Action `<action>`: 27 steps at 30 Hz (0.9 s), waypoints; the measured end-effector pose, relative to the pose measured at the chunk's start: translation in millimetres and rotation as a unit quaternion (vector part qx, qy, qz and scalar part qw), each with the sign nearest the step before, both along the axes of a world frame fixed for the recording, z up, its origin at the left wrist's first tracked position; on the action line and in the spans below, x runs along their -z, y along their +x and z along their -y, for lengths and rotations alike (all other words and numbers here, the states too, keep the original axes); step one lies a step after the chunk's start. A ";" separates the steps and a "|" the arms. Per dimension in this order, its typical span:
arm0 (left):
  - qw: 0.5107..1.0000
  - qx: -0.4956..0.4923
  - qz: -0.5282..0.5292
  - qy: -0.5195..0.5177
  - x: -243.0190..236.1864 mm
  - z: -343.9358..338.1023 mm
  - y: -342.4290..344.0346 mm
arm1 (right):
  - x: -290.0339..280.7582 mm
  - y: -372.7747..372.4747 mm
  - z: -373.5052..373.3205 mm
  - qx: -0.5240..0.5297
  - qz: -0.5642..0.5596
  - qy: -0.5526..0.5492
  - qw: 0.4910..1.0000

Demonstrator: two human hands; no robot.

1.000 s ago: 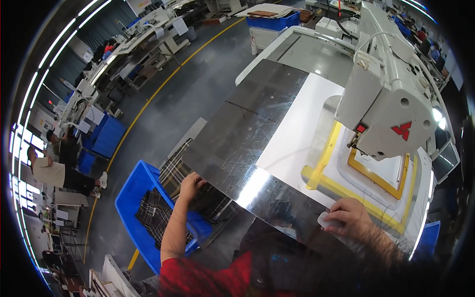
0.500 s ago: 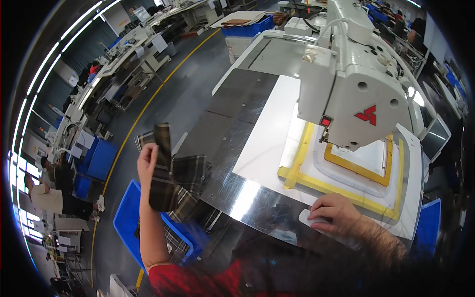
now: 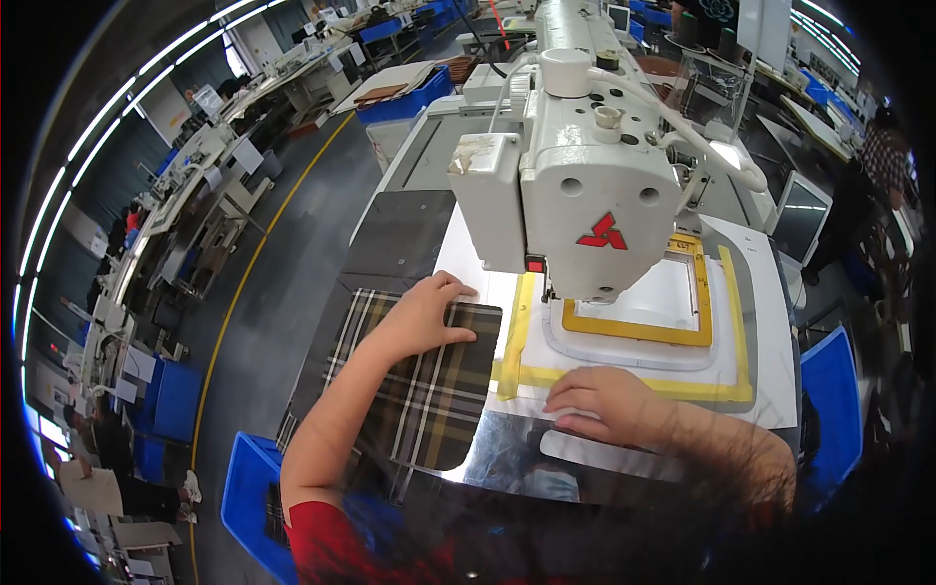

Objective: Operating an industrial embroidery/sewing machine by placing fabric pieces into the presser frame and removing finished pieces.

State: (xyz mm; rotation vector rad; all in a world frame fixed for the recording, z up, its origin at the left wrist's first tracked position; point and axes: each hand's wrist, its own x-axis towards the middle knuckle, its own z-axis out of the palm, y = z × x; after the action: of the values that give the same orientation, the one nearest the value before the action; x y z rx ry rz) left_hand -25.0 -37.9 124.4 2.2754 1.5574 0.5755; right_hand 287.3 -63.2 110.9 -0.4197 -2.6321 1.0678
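A plaid fabric panel (image 3: 414, 409), dark brown with white and tan lines, is spread over the left part of the metal table top (image 3: 507, 458). My left hand (image 3: 424, 317) rests on its upper right area, thumb and fingers apart. My right hand (image 3: 609, 405) hovers or rests by the front yellow-taped edge of the sewing plate, fingers loosely bent and nothing visible in them. Just below it lies a flat white piece with a rounded end (image 3: 595, 453). Behind my hands stands a white sewing machine head (image 3: 604, 185) over a yellow frame (image 3: 639, 333).
A blue bin (image 3: 244, 487) with plaid fabric is at the lower left, and another blue bin (image 3: 834, 409) stands at right. A screen (image 3: 804, 214) sits beside the machine. Workbenches line the aisle with its yellow floor line (image 3: 249, 263).
My left hand has brought the plaid fabric from above the left bin onto the table, where it now lies spread. My right hand no longer grips the white piece. The view has turned right.
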 end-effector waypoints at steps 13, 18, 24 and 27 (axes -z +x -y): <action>0.982 -0.031 0.092 -0.164 1.3 -64.4 21.8 | 32.7 -54.6 -35.9 0.017 -0.033 0.322 0.946; 0.996 0.006 0.089 -0.028 23.8 -84.2 48.2 | 35.2 -17.0 -33.4 0.047 -0.011 0.343 0.938; 0.972 0.073 -0.146 0.167 32.9 -104.8 50.0 | 40.6 11.0 -27.6 0.100 0.030 0.436 0.894; 0.986 0.062 -0.052 -0.148 -12.9 -92.9 29.3 | 38.7 35.1 -24.6 0.116 0.053 0.454 0.882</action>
State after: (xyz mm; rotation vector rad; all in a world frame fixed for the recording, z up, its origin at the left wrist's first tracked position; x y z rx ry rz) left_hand 4.3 55.1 137.3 2.1819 1.4244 0.1791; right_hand 322.4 -38.6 72.2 -0.5409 -2.7093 -0.3135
